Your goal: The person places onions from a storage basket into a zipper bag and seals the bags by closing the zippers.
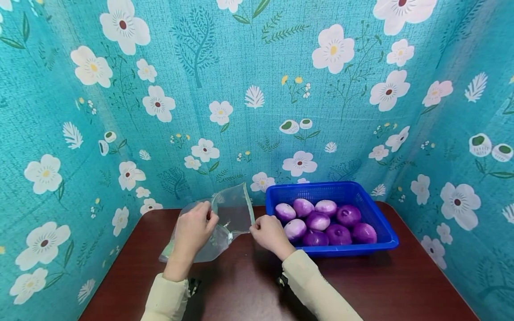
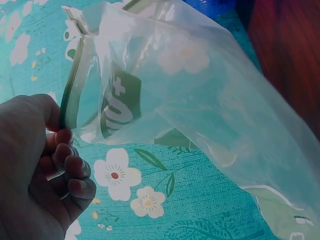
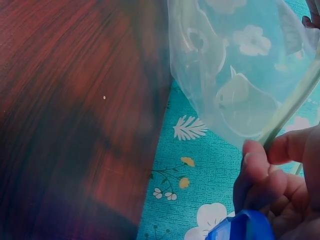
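Between my two hands is a clear plastic zip bag [image 1: 233,207] with green printing, its top edge spread apart. My left hand [image 1: 196,226] pinches one side of the rim between thumb and finger, as the left wrist view shows at the green strip [image 2: 71,95]. On the opposite side, my right hand [image 1: 270,232] pinches the rim near its corner, with the pale green edge [image 3: 295,100] running up from the fingertips. The bag's lower part sags to the left over the table. No contents show inside it.
A blue plastic basket [image 1: 387,243] stands at the right of the dark red-brown table [image 1: 241,290], close by my right hand. Several purple onions [image 1: 338,234] lie in it. A turquoise flowered cloth [image 1: 241,147] hangs behind the table and along both sides.
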Action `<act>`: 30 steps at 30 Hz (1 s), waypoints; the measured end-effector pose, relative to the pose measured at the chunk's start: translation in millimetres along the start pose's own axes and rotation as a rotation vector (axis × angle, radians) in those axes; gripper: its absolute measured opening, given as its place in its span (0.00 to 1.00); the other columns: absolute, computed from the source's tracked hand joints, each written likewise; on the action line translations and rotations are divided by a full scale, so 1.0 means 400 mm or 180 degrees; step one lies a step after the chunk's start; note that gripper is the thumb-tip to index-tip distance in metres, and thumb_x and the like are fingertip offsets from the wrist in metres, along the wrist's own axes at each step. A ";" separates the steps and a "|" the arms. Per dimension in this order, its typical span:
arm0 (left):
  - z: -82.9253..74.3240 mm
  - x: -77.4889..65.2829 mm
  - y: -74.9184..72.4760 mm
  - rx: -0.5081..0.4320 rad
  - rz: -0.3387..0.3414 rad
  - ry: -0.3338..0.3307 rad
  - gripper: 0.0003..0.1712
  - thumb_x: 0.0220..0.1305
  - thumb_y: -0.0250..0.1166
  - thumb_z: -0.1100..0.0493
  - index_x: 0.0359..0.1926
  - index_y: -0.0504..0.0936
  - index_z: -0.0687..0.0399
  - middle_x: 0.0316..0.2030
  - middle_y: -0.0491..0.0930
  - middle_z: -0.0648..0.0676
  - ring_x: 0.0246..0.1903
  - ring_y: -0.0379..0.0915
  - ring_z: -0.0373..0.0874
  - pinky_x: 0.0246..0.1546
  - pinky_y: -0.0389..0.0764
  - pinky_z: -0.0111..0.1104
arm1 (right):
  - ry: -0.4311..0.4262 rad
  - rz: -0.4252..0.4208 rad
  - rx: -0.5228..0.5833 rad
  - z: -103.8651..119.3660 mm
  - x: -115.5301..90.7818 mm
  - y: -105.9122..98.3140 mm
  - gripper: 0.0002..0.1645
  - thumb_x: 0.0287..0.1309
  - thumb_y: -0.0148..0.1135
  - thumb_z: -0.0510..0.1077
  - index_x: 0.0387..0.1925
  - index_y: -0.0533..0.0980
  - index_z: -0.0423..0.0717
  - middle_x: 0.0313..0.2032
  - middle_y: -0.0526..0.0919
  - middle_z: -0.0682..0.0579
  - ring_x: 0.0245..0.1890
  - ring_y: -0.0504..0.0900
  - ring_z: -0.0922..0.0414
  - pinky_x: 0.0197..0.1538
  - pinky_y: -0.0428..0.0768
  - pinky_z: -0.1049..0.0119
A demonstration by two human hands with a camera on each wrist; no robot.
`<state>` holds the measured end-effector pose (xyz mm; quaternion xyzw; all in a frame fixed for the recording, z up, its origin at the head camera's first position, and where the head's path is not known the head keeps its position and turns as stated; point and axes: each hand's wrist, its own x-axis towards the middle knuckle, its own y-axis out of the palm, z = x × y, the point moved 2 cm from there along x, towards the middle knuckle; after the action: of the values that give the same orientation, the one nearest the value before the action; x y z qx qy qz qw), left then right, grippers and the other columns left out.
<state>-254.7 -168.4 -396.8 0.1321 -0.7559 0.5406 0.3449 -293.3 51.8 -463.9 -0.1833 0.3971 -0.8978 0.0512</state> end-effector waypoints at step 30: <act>-0.023 -0.007 0.035 -0.0239 0.0068 0.0065 0.14 0.57 0.70 0.63 0.24 0.70 0.53 0.17 0.62 0.47 0.16 0.53 0.37 0.18 0.60 0.28 | 0.0010 0.0185 0.0764 -0.054 -0.046 -0.112 0.08 0.69 0.64 0.47 0.36 0.83 0.48 0.21 0.81 0.55 0.17 0.78 0.63 0.25 0.80 0.68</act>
<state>-257.1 -155.4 -407.2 0.1053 -0.7735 0.5168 0.3516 -281.9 101.8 -449.8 -0.1629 0.2921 -0.9373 0.0981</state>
